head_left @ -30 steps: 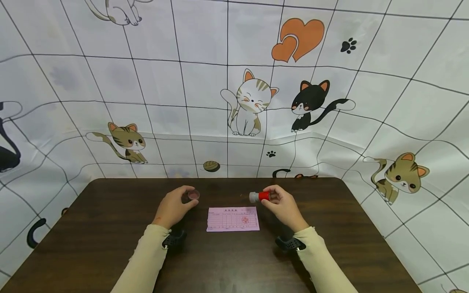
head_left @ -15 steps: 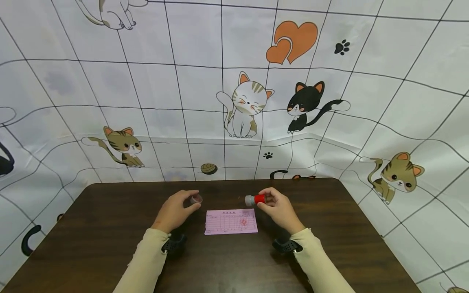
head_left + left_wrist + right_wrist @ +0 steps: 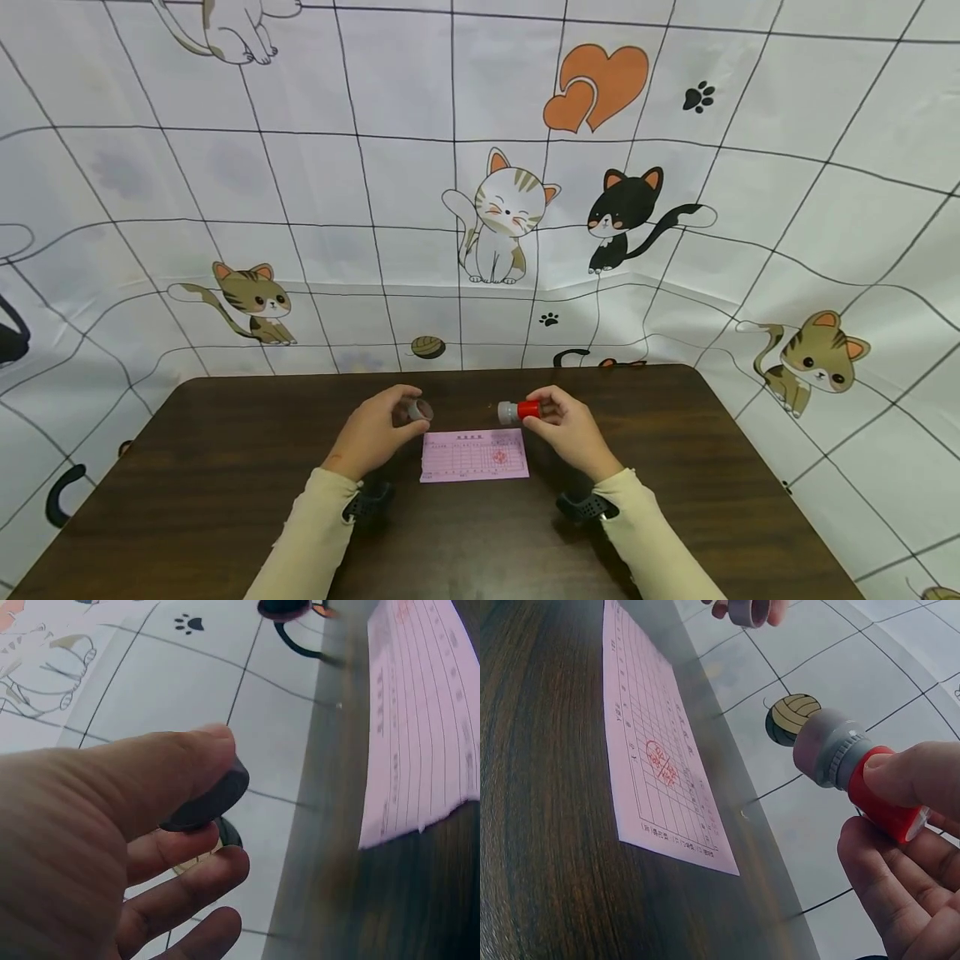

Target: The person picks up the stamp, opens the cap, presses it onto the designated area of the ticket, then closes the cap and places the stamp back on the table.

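Note:
My right hand (image 3: 572, 429) pinches a stamp (image 3: 889, 796) by its red handle, with the grey head pointing left toward the other hand. Thumb and fingers of my left hand (image 3: 377, 429) hold a small grey stamp cap (image 3: 420, 409), its open end turned right toward the stamp. In the left wrist view the cap (image 3: 211, 801) looks dark and partly hides behind the thumb. A pink printed form (image 3: 474, 468) lies on the table between and just below both hands. It bears a round red stamp mark (image 3: 661, 763) near its right side.
The dark wooden table (image 3: 480, 542) ends at a white grid-patterned cloth (image 3: 337, 183) with printed cats, which hangs behind it and at both sides. Each wrist wears a black strap, such as the right strap (image 3: 587, 506).
My left hand has moved right with the cap, tilting its open end from upward to rightward. The right hand still holds the stamp in nearly the same place. The head view shifted slightly.

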A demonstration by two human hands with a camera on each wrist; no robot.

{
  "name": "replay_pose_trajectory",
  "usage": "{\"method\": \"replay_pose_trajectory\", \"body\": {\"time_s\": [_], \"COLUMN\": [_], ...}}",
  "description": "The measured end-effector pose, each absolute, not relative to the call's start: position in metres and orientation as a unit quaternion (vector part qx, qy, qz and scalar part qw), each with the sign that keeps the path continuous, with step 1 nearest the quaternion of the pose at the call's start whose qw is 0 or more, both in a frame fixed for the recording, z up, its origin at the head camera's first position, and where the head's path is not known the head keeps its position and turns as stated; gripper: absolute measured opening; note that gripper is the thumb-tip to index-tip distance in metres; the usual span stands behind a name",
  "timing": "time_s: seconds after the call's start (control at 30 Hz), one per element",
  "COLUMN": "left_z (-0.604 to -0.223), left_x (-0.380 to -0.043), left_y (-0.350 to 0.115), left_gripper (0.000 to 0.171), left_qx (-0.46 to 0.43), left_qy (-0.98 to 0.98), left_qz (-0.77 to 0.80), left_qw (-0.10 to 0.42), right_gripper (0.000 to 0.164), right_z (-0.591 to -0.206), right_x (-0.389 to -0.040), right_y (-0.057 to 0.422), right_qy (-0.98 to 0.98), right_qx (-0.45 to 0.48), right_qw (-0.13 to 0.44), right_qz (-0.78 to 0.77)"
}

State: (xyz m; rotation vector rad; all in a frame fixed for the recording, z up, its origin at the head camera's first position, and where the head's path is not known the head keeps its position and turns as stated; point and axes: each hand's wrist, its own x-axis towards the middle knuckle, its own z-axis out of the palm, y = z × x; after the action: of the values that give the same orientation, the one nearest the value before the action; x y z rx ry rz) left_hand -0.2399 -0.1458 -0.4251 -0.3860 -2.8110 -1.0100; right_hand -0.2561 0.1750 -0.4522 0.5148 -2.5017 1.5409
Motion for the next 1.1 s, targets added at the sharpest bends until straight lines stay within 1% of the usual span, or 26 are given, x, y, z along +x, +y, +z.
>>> {"method": "replay_pose_trajectory", "body": {"time_s": [0.1, 0.17, 0.3, 0.53, 0.8, 1.1], "left_z": [-0.425, -0.425, -0.425, -0.424, -0.422, -0.42], "left_x": [-0.24, -0.24, -0.241, -0.241, -0.236, -0.231], "left_y": [-0.14, -0.137, -0.13, -0.12, -0.105, -0.096], "left_gripper": [0.042, 0.04, 0.043, 0.048, 0.041, 0.041], "left_qx": [-0.125, -0.13, -0.144, -0.161, -0.166, -0.184], "left_qy": [-0.93, -0.929, -0.928, -0.927, -0.925, -0.926], "left_qz": [-0.338, -0.339, -0.334, -0.331, -0.333, -0.319], "left_qw": [0.067, 0.07, 0.083, 0.077, 0.074, 0.076], "right_gripper": [0.029, 0.029, 0.031, 0.029, 0.028, 0.029], "right_z": [-0.451, -0.451, -0.449, -0.445, -0.443, -0.434], "right_x": [-0.256, -0.256, -0.254, -0.251, -0.251, -0.244], "right_y": [0.173, 0.172, 0.17, 0.169, 0.164, 0.156], "right_qy": [-0.832, -0.828, -0.823, -0.818, -0.82, -0.823], "right_qx": [0.173, 0.176, 0.184, 0.181, 0.189, 0.205], "right_qw": [0.075, 0.071, 0.068, 0.085, 0.082, 0.083], "right_qz": [0.522, 0.527, 0.533, 0.54, 0.534, 0.524]}}
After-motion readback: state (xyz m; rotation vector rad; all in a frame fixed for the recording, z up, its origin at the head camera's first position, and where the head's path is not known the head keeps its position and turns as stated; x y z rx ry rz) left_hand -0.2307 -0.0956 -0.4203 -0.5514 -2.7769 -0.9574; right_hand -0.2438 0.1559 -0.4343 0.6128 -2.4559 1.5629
